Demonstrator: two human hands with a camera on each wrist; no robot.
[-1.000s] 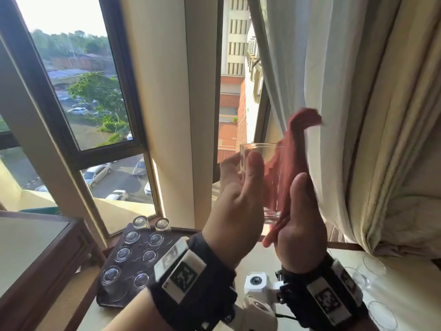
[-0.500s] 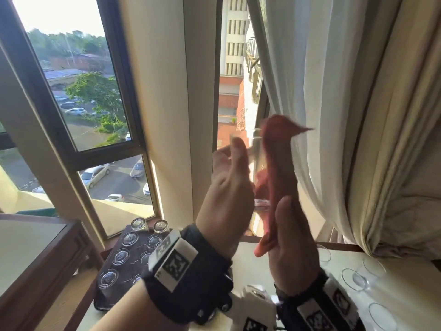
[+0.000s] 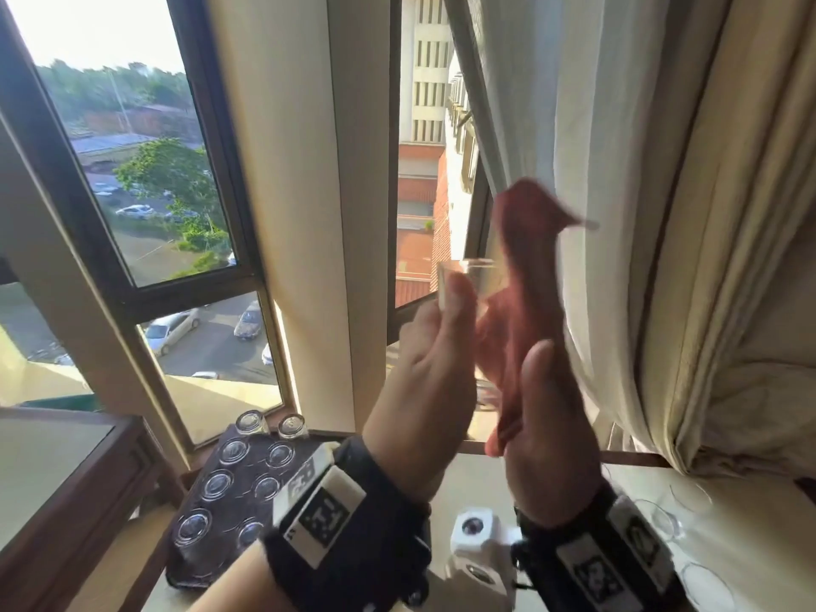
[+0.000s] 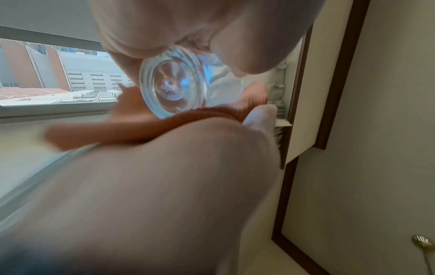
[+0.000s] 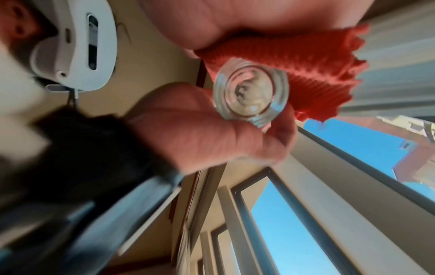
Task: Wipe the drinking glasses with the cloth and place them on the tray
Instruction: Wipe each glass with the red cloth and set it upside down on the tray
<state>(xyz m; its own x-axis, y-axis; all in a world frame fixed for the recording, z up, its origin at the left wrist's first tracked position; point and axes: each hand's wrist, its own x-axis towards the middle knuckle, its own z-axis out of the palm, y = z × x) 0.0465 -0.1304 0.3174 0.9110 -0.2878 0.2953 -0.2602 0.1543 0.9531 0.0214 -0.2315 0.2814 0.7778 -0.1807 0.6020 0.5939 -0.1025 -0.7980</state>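
Both hands lifted higher, glass [image 3: 468, 280] against cloth [image 3: 525, 276].

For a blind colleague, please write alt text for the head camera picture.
A left hand holds a clear drinking glass up before a window while the right hand presses a red cloth against it. Below left, a dark tray carries upturned glasses; a pale curtain hangs at right.
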